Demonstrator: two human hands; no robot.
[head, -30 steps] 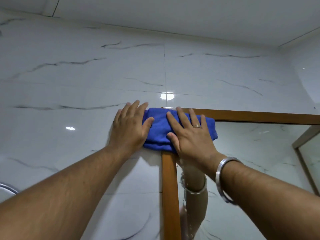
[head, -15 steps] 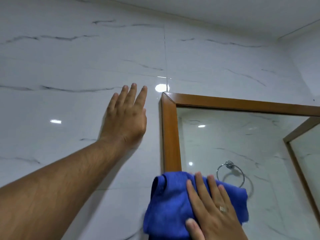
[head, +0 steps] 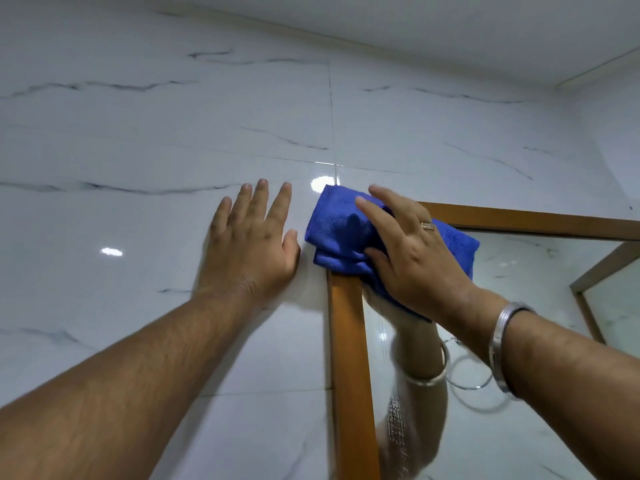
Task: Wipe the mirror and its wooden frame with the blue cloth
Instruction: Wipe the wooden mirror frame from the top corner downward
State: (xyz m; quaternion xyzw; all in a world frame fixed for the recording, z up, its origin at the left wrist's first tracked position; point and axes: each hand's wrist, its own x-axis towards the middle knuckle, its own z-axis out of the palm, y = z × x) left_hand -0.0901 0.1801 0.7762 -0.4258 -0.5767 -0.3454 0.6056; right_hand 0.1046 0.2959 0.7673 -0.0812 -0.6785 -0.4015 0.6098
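A folded blue cloth (head: 337,233) covers the top left corner of the wooden frame (head: 349,358) around the mirror (head: 540,341). My right hand (head: 412,251) lies on the cloth with fingers spread and presses it against the corner. My left hand (head: 254,244) rests flat on the white marble wall just left of the cloth, fingers apart, holding nothing. The frame's left rail runs down below the cloth, and its top rail (head: 533,220) runs off to the right. The mirror shows the reflection of my right forearm and bangle.
White marble wall tiles (head: 138,150) with grey veins fill the left and the top. The ceiling (head: 450,26) is close above. A chrome towel ring (head: 467,379) shows as a reflection in the mirror. A side wall meets the mirror at the right.
My right hand has slid the blue cloth back up the left rail from the lower part of the frame to the top left corner. My left hand has stayed on the wall.
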